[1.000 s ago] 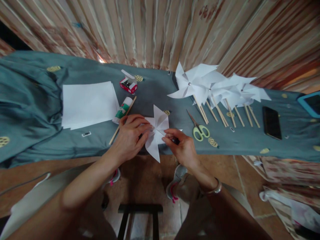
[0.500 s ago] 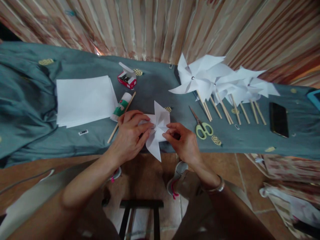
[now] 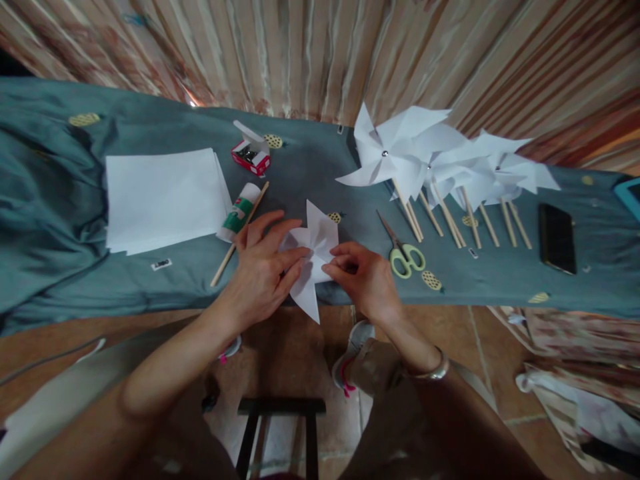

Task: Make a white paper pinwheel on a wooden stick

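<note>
As can be seen in the head view, touching near the middle of a white paper pinwheel [image 3: 324, 233] with the index fingertip of the left hand [image 3: 260, 267], other fingers spread over and beside the left blades. With the right hand [image 3: 367, 277], holding thumb and forefinger close together at the pinwheel's right edge; cannot tell whether pinching paper or only touching it. Lying between both sets of fingertips, on the teal cloth [image 3: 300, 173]: that same pinwheel, one blade pointing away, another toward the body. Just left of the left fingers, see a slanting wooden stick [image 3: 227, 260] and a glue stick [image 3: 239, 213]; farther left, stacked white paper [image 3: 160, 203]. Beyond those fingers, an open red box [image 3: 253, 161]. Right of the right fingers, green-handled scissors [image 3: 407, 260]; beyond and farther right, overlapping pinwheels on sticks [image 3: 400, 157], then a dark phone [image 3: 557, 237].
</note>
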{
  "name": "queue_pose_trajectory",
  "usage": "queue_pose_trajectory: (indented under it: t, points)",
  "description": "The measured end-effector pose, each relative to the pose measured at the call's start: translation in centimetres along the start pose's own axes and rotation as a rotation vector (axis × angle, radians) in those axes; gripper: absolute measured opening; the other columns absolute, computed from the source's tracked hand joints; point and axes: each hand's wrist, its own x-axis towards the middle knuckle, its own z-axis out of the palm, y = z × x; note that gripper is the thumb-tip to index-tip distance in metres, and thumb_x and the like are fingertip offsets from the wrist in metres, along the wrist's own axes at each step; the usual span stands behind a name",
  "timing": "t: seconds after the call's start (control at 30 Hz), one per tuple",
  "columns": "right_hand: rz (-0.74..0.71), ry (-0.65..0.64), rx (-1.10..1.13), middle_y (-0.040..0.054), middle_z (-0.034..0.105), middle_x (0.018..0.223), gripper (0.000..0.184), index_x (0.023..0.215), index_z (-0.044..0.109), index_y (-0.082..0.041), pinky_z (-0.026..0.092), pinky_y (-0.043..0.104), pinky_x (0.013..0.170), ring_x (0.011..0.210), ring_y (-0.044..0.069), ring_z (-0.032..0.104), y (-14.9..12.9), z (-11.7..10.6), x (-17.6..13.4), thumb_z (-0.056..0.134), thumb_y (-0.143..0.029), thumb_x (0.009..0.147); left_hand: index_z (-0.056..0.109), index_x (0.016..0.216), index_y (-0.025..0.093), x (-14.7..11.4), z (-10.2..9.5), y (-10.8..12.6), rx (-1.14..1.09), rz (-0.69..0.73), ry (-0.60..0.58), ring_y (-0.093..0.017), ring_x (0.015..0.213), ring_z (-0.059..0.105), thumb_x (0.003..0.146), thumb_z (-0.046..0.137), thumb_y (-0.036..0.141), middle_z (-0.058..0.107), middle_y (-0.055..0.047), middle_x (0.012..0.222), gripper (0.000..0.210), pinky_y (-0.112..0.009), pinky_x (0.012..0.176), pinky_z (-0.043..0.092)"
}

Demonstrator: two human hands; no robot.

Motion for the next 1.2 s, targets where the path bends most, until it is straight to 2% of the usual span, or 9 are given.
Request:
queue_pose_trajectory:
  t: [0.3,0.57,0.73,0.93,1.2]
  points:
    - [0.0,-0.005,-0.004,-0.0005,0.072,0.071,0.011,0.084,0.065,-0.02,0.048,0.025,0.059,0.065,0.014,0.067,-0.04,-0.09,0.1,0.071,-0.023,0.075,0.073,0.101,0.027,0.33,0.23,0.59,-0.005,-0.003,-0.068,-0.035,0.134,0.031,0.092,0.048,0.03,0.051,-0.005,0.138,0.027,-0.058,0.104,0.024]
    - [-0.02,0.009,-0.029,-0.001,0.071,0.07,0.01,0.082,0.065,-0.02,0.048,0.025,0.058,0.063,0.013,0.065,-0.22,-0.14,0.14,0.071,-0.023,0.074,0.073,0.097,0.031,0.47,0.46,0.46,-0.012,-0.008,-0.064,-0.037,0.133,0.033,0.092,0.045,0.033,0.053,-0.003,0.137,0.028,-0.06,0.104,0.024]
    - [-0.006,0.01,-0.031,-0.0007,0.071,0.07,0.01,0.081,0.064,-0.019,0.047,0.025,0.058,0.063,0.014,0.066,-0.28,-0.07,0.14,0.071,-0.021,0.075,0.073,0.1,0.027,0.44,0.46,0.4,0.012,0.009,-0.07,-0.037,0.134,0.032,0.093,0.044,0.032,0.053,-0.007,0.138,0.03,-0.06,0.103,0.025]
    - [-0.001,0.022,-0.04,-0.0005,0.072,0.07,0.01,0.081,0.064,-0.02,0.048,0.026,0.059,0.065,0.015,0.067,-0.39,0.02,0.11,0.071,-0.02,0.075,0.072,0.098,0.03,0.47,0.34,0.51,-0.033,-0.026,-0.071,-0.036,0.134,0.032,0.091,0.047,0.033,0.054,-0.003,0.137,0.026,-0.06,0.106,0.022]
    - [0.011,0.027,-0.079,-0.0011,0.072,0.07,0.011,0.082,0.065,-0.02,0.047,0.025,0.059,0.065,0.015,0.067,-0.63,-0.06,0.16,0.072,-0.019,0.074,0.073,0.098,0.03,0.35,0.62,0.37,0.024,0.005,-0.068,-0.036,0.133,0.034,0.093,0.046,0.033,0.054,-0.003,0.137,0.028,-0.061,0.105,0.023]
